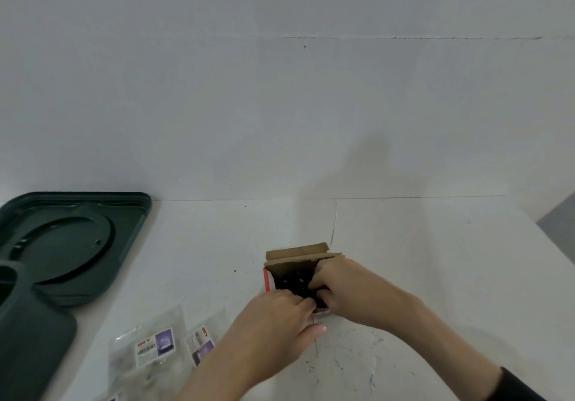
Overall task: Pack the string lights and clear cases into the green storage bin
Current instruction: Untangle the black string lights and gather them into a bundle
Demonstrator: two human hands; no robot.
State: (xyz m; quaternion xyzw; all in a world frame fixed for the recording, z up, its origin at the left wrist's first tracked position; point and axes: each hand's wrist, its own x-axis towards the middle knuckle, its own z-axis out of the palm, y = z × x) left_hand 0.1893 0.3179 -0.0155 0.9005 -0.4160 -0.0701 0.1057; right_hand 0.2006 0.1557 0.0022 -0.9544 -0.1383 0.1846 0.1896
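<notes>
Both hands were in the open cardboard box (298,259), which sat on the white table (435,276). Left hand (273,316) had its fingers curled into the dark string lights (294,281) inside the box, thumb sticking out along the near edge. Right hand (351,288) was curled onto the same bundle from the right side. Fingertips were buried, so exact grip points unclear. Lights looked light and floppy, likely to snag on the flap or tangle, so I'd lift the whole bundle bunched together, not by one strand; bulbs probably fragile. Two clear cases (152,347) with printed labels lay flat to the box's near left: thin, slippery-looking, best pinched at an edge. Green storage bin (28,323) was farther left of the box, cut off by the frame, its lid (68,245) lying flat behind it. Table between box and bin was open apart from the cases. Raised flap sat on the box's far side, wall beyond it.
</notes>
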